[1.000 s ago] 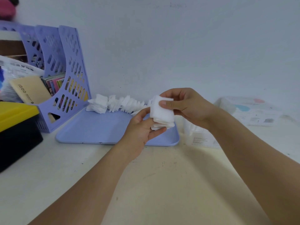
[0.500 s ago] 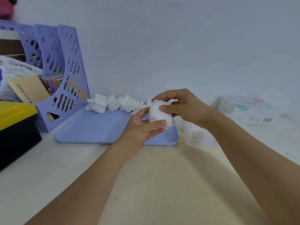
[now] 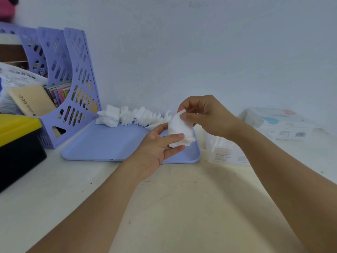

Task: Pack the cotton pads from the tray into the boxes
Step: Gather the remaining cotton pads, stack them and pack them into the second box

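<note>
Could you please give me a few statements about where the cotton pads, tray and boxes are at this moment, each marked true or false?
1. Both hands hold a stack of cotton pads above the tray. True: the left hand supports it below and the right hand pinches its top.
2. The tray holds no more pads. False: a row of loose pads lies along its far edge.
3. An open box stands just right of the tray. True.
4. The file rack is right of the tray. False: it is left.
</note>
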Motion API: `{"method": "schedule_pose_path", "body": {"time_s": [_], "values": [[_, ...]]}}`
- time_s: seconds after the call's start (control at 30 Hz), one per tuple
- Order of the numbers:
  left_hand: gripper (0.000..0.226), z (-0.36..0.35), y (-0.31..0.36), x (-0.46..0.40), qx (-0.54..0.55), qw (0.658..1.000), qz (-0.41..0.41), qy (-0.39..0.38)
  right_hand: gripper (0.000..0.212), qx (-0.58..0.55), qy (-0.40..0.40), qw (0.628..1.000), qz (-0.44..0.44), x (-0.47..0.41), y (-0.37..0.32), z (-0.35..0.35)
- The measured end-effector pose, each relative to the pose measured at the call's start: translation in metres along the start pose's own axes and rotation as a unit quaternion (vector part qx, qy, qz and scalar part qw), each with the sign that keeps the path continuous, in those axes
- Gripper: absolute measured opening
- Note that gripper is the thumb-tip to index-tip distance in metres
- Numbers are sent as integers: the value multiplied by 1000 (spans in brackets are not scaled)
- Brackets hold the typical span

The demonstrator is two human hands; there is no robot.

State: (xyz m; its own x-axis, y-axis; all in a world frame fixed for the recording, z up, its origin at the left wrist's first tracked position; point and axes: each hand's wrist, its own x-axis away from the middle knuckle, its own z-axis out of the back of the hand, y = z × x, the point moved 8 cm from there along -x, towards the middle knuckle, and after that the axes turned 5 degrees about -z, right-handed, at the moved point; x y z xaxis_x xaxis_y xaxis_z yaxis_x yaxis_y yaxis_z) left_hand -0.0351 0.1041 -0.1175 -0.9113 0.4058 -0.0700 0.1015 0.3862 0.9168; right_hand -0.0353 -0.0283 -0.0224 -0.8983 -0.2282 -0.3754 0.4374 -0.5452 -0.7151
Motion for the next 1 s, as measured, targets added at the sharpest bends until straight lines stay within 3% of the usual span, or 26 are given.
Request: {"method": "schedule_pose_path", "body": {"time_s": [0.33,0.57,1.0], "values": [[74,0,2,1,-2,1000,-4,1,12,-102,-2,995,-16,5,-4,31],[67,-5,3,3,-33,999,-9,-33,15,36,-75,996,-24,5,-8,17],[68,-9,3,4,-43,997,-11,-62,11,26,-41,999,-17,3,-9,12]]}}
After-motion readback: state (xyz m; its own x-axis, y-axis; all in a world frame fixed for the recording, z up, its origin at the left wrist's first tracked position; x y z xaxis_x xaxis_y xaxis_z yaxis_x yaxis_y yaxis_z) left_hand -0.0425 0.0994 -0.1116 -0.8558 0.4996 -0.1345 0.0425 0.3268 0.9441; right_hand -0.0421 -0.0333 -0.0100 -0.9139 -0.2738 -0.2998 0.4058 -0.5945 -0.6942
